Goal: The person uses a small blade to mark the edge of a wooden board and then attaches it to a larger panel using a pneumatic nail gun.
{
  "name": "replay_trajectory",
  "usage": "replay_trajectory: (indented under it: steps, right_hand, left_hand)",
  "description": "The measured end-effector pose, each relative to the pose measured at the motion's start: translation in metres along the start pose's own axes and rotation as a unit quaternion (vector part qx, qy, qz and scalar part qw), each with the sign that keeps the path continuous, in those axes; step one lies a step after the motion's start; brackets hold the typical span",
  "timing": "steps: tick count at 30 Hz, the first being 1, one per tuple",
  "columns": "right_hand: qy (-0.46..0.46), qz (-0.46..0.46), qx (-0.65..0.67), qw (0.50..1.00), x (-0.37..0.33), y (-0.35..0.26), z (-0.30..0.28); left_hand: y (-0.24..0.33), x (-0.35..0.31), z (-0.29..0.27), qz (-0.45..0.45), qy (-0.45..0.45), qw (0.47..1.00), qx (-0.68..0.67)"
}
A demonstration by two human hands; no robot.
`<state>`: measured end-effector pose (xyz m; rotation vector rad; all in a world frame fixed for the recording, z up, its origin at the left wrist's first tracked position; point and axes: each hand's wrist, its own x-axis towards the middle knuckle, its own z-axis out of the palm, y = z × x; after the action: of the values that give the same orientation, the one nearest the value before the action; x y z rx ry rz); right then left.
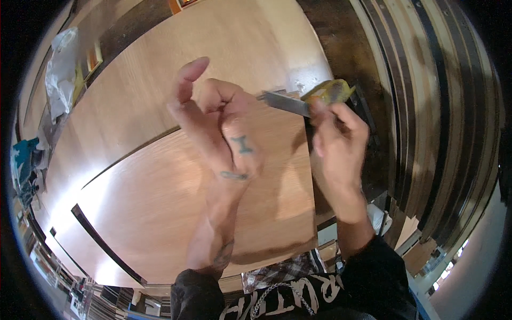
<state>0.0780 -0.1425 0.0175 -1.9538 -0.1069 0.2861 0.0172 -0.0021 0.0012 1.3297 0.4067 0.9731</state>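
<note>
Left hand point(221, 125) raised, loosely curled, holding nothing | my right hand point(336, 133) grips yellow utility knife point(314, 96) | wooden panel point(160, 176) beneath both

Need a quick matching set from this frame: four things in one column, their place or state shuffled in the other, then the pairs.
Things:
1. left hand
2. right hand
3. yellow-handled knife
4. crumpled plastic bag

Places or states:
A. lies at the far left edge, beside the wooden panels
B. raised over the wooden panel, index finger up, holding nothing
C. held by the right hand, metal blade pointing left
D. closed on the knife, near the panel's right edge

Pairs: 1-B, 2-D, 3-C, 4-A
</note>
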Motion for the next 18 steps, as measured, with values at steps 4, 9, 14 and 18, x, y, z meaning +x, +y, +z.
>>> replay_trajectory:
  steps: [4,9,14,18]
  right_hand:
    - [-0.019,0.14,0.029,0.99,-0.011,-0.019,-0.012]
    - [-0.046,0.027,-0.018,0.998,0.003,-0.003,0.007]
    - [-0.022,0.125,0.046,0.991,-0.007,-0.015,-0.012]
    - [-0.048,0.07,0.015,0.996,-0.005,-0.014,0.0]
  left_hand:
    - [-0.003,-0.004,-0.007,-0.011,0.012,0.999,0.034]
    - [-0.003,-0.001,-0.006,-0.002,-0.002,1.0,0.005]
    - [0.0,0.0,-0.003,0.004,-0.016,1.0,0.003]
    - [-0.001,0.001,-0.009,0.019,0.003,0.999,0.026]
